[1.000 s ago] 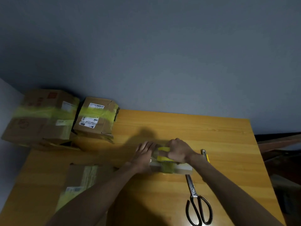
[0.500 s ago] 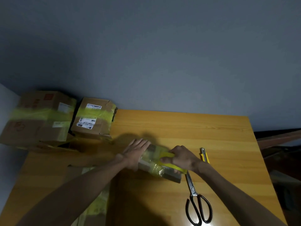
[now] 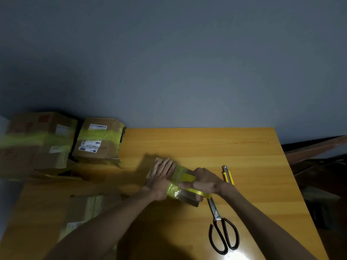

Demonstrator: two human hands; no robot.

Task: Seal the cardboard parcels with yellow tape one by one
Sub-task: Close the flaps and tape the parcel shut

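Yellow tape roll [image 3: 189, 177] sits in the right hand [image 3: 205, 182], fingers curled round it, on a small cardboard parcel [image 3: 187, 198] mid-way across the wooden table [image 3: 206, 147]. The left hand [image 3: 161, 175] presses flat on that parcel, fingers straight. Scissors [image 3: 221, 231] lie just to its right.

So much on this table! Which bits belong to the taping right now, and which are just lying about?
In use: small parcel, pressed by the left hand; yellow tape roll, gripped by the right hand.
Lying about: scissors; yellow knife; taped box; bigger taped box beside it; flat parcel, near left.
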